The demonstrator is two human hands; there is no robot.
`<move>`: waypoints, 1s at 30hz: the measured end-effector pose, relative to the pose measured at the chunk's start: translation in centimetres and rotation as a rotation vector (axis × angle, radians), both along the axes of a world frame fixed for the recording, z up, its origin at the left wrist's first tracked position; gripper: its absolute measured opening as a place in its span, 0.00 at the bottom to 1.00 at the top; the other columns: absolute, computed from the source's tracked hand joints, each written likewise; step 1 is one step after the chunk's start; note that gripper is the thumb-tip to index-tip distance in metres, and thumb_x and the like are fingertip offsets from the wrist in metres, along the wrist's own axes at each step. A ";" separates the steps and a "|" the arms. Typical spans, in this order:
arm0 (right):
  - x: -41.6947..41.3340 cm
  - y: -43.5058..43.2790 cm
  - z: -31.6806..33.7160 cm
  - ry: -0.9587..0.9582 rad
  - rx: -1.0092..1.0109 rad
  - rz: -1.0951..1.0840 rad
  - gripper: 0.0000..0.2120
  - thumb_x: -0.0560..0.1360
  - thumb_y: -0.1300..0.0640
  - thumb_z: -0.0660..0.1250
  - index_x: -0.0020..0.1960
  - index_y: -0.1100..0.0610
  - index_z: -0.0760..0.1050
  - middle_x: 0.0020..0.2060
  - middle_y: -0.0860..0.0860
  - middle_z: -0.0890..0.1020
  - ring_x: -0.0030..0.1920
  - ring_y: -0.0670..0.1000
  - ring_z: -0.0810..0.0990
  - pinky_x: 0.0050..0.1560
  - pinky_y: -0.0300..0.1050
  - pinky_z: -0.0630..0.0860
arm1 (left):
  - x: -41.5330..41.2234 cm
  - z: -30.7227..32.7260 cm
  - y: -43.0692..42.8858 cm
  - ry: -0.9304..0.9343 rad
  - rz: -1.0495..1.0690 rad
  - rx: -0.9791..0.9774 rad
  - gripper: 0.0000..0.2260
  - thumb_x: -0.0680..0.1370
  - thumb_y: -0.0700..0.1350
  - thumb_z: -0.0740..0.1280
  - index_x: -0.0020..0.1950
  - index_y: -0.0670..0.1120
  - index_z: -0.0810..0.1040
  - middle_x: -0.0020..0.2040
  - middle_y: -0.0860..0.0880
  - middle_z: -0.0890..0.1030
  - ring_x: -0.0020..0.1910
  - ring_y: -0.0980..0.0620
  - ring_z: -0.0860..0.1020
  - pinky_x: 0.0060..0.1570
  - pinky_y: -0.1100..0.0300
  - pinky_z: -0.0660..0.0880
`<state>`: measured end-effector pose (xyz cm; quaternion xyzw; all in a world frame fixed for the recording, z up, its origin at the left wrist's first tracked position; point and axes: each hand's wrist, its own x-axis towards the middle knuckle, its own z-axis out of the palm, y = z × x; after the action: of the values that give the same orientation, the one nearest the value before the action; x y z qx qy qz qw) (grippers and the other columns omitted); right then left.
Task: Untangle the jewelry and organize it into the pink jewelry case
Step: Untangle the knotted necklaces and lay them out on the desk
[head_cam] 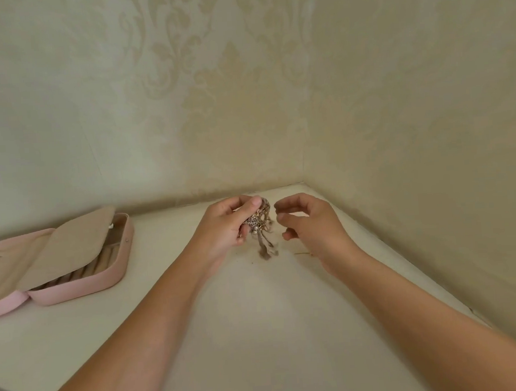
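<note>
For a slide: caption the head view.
Left hand grips tangled jewelry, right hand open beside it, pink case open at left.

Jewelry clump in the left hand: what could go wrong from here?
1. The left hand grips the jewelry clump with strands dangling; a hard pull by the open right hand could tighten knots or snap a chain.
2. A freed small piece could drop onto the table and be missed.
3. The pink jewelry case lies far left, its beige flap over part of the compartments, so placing may be awkward.
</note>
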<state>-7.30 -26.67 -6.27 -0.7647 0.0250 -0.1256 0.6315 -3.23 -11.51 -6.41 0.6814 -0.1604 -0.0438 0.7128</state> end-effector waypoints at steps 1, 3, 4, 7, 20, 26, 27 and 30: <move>-0.1 0.2 0.1 -0.037 -0.047 -0.010 0.05 0.75 0.64 0.67 0.47 0.55 0.78 0.41 0.45 0.80 0.28 0.45 0.77 0.36 0.34 0.74 | 0.1 0.0 -0.1 0.011 0.001 -0.005 0.07 0.78 0.45 0.67 0.43 0.44 0.80 0.25 0.52 0.68 0.21 0.59 0.64 0.21 0.70 0.61; -0.3 0.7 0.2 -0.091 -0.088 0.046 0.05 0.74 0.63 0.70 0.42 0.54 0.78 0.38 0.46 0.81 0.29 0.46 0.78 0.39 0.39 0.75 | 0.1 0.0 -0.3 0.025 0.000 -0.005 0.07 0.78 0.45 0.66 0.44 0.44 0.80 0.23 0.53 0.67 0.21 0.59 0.64 0.21 0.70 0.60; -0.5 1.0 0.3 -0.098 -0.083 0.092 0.05 0.73 0.62 0.71 0.41 0.54 0.78 0.36 0.47 0.81 0.31 0.46 0.78 0.40 0.41 0.77 | 0.1 0.0 -0.3 0.025 -0.002 -0.004 0.07 0.79 0.45 0.65 0.44 0.44 0.80 0.23 0.53 0.66 0.21 0.60 0.64 0.21 0.69 0.60; -0.9 1.2 0.5 -0.085 -0.048 0.187 0.02 0.73 0.62 0.72 0.42 0.57 0.81 0.36 0.52 0.83 0.36 0.48 0.79 0.45 0.44 0.79 | 0.0 0.0 -0.4 0.018 0.004 0.006 0.09 0.80 0.45 0.64 0.44 0.43 0.79 0.22 0.54 0.66 0.20 0.60 0.63 0.20 0.69 0.59; -1.0 0.2 0.4 -0.184 -0.285 0.017 0.05 0.72 0.63 0.72 0.42 0.54 0.82 0.35 0.45 0.83 0.33 0.37 0.77 0.36 0.27 0.70 | -0.3 0.2 -1.0 0.145 0.111 0.032 0.11 0.80 0.49 0.64 0.41 0.43 0.75 0.25 0.50 0.76 0.21 0.56 0.62 0.21 0.66 0.63; -0.4 -0.5 0.5 -0.062 -0.137 0.002 0.04 0.76 0.60 0.67 0.43 0.54 0.79 0.37 0.47 0.81 0.37 0.42 0.77 0.40 0.34 0.71 | 0.0 -0.6 -1.1 0.181 0.161 0.123 0.09 0.79 0.44 0.66 0.49 0.38 0.78 0.43 0.46 0.82 0.27 0.54 0.78 0.28 0.61 0.77; -0.2 -0.5 0.5 -0.036 -0.120 0.023 0.04 0.77 0.60 0.66 0.45 0.54 0.79 0.39 0.48 0.80 0.38 0.44 0.76 0.41 0.35 0.72 | 0.1 -0.7 -1.1 0.147 0.167 0.151 0.08 0.79 0.43 0.66 0.50 0.38 0.78 0.46 0.45 0.83 0.31 0.53 0.80 0.31 0.61 0.78; -0.3 -0.5 0.6 -0.001 -0.066 0.060 0.03 0.77 0.59 0.67 0.47 0.57 0.78 0.35 0.49 0.79 0.32 0.43 0.75 0.37 0.36 0.70 | 0.2 -0.7 -0.9 0.058 0.080 0.182 0.06 0.79 0.43 0.66 0.52 0.43 0.82 0.52 0.47 0.83 0.48 0.53 0.81 0.47 0.60 0.79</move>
<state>-7.59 -27.20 -5.64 -0.7855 -0.0026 -0.1076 0.6095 -3.01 -12.37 -7.08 0.7477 -0.1075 -0.0495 0.6534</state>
